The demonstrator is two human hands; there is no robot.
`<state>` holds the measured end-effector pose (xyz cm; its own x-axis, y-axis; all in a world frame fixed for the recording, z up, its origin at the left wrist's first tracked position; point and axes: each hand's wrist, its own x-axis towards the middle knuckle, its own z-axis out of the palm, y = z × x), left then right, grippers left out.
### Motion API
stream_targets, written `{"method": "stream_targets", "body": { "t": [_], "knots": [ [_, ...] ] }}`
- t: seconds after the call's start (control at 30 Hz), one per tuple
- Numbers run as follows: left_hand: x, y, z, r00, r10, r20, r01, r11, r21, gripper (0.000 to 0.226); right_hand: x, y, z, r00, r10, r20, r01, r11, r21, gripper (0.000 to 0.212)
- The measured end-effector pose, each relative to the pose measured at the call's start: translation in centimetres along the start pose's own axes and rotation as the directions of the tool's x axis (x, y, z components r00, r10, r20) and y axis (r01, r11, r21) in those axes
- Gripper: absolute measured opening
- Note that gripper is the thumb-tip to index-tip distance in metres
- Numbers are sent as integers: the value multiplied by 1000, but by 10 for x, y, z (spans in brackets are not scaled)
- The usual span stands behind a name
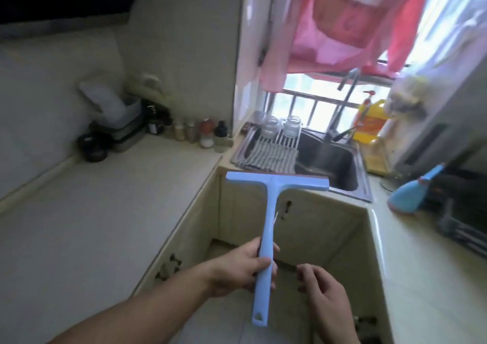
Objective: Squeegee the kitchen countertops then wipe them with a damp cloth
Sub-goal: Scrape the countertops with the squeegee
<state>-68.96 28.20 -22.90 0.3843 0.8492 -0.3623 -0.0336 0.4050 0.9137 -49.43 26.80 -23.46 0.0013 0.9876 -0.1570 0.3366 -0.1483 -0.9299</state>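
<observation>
My left hand grips the handle of a light blue T-shaped squeegee, held in the air over the floor gap between the counters, blade end pointing toward the sink. Just right of the handle my right hand hovers with its fingers loosely curled, holding nothing. The pale countertop runs along the left. A second stretch of countertop lies on the right. A striped grey cloth is draped over the sink's left edge.
A steel sink with a tap sits under the window, with two glass jars on a rack. Spice bottles and dark pots stand at the left counter's far end. A blue hand brush, a yellow oil bottle and a dark rack occupy the right.
</observation>
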Motion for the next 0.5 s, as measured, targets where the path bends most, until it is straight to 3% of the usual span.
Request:
{"method": "stream_targets", "body": {
  "t": [0.13, 0.23, 0.3, 0.4, 0.5],
  "knots": [
    [63, 19, 84, 969, -96, 227, 58, 984, 166, 37, 23, 19, -92, 993, 92, -69, -86, 992, 96, 19],
    [104, 28, 140, 908, -157, 389, 46, 959, 279, 46, 34, 46, -143, 975, 171, -141, -151, 979, 139, 25],
    [125, 33, 173, 856, -198, 477, 29, 941, 337, 38, 38, 66, -169, 946, 254, -202, -205, 950, 234, 31],
    [161, 32, 211, 827, -243, 507, 41, 925, 377, 21, 44, 88, -201, 898, 368, -242, -251, 879, 406, 27],
    [207, 22, 236, 819, -351, 453, 131, 884, 449, 29, 61, 103, -237, 825, 477, -302, -259, 795, 548, 30]
  ]
}}
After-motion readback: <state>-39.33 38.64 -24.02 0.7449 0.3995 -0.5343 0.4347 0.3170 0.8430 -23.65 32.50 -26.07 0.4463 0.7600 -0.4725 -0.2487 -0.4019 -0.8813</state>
